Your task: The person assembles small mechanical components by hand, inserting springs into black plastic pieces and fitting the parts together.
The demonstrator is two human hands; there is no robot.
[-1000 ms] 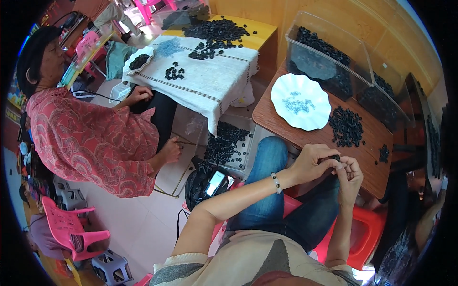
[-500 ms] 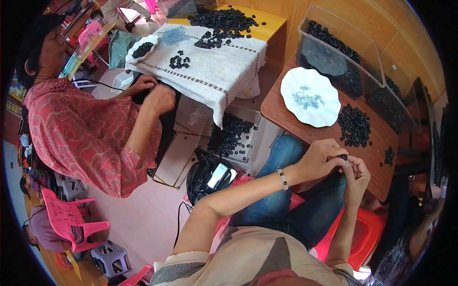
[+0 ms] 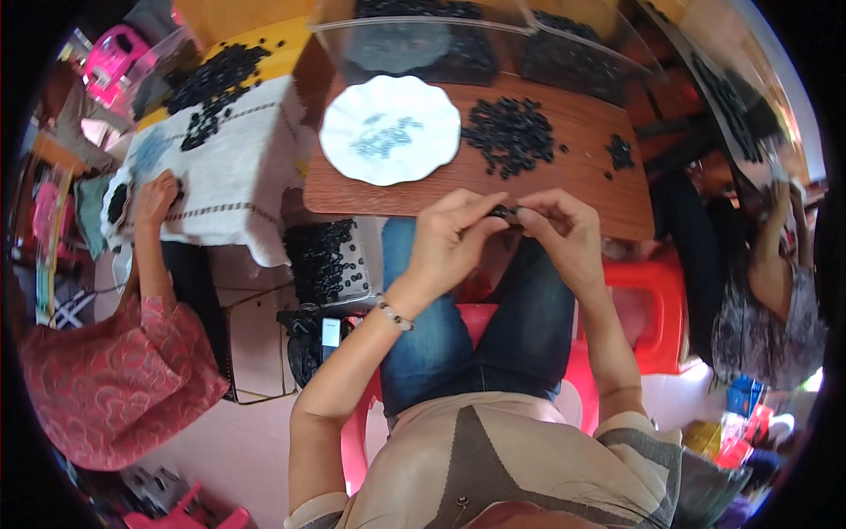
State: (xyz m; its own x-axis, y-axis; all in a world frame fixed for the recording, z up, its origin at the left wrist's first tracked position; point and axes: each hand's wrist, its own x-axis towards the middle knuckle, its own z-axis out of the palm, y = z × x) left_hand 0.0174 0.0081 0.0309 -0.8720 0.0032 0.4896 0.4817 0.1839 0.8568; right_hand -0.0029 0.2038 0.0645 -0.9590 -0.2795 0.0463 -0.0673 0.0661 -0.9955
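In front of the table's near edge, my left hand [image 3: 449,242] pinches a small black piece [image 3: 500,212] between thumb and fingertips. My right hand [image 3: 564,231] meets it there, thumb and forefinger closed together at the piece's right end. Whatever those right fingertips grip is too small to make out. Just beyond my hands, a pile of small black ring-like pieces [image 3: 511,134] lies on the brown table [image 3: 388,199]. Left of the pile, a white scalloped plate [image 3: 352,110] bears a scatter of tiny clear bits [image 3: 385,137]. A smaller black cluster [image 3: 619,152] sits farther right.
Clear plastic bins [image 3: 414,48] with black pieces line the table's back. At left, a cloth-covered table [image 3: 238,167] holds more, and a person in red [image 3: 115,379] reaches onto it. Another tray [image 3: 357,286] stands low beside my knee. A red stool [image 3: 656,309] is at right.
My view has swung to the right, bringing the table in front of me. The co-worker's hand has moved onto the cloth-covered table. My hands remain together at the black piece.
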